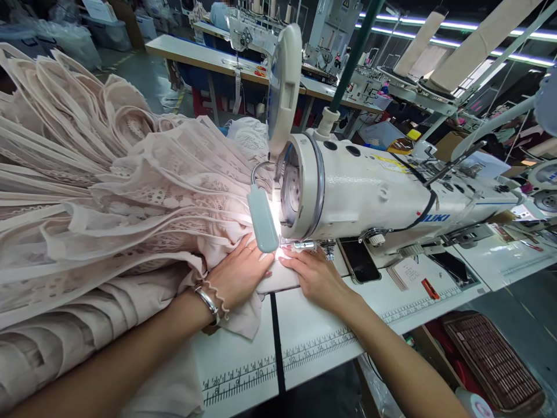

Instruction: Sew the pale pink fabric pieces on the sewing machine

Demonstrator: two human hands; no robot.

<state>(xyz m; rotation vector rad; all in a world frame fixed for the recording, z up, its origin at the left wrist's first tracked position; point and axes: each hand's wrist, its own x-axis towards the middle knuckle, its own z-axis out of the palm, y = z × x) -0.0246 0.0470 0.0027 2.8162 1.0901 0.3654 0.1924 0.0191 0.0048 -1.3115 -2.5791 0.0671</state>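
Touching pale fabric (278,283): two hands (241,270) (315,276)

fabric pile (130,168): left half | sewing machine (348,186): centre to right | phone (360,261): on table (243,366), below machine | basket (491,360): lower right

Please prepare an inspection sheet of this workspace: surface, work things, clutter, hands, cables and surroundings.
Surface: white sewing table, ruler markings near its front edge, crossed by a black strip.
Work things: pale pink fabric with lace heaped left of the JUKI sewing machine.
Clutter: dark-screened smartphone and small orange tool, both right of the needle area.
Hands: left hand flat on the fabric; right hand with fingertips near the needle area, grip unclear.
Cables: black cord around the machine arm; ends not traceable.
Surroundings: thread cones above, brown basket lower right.
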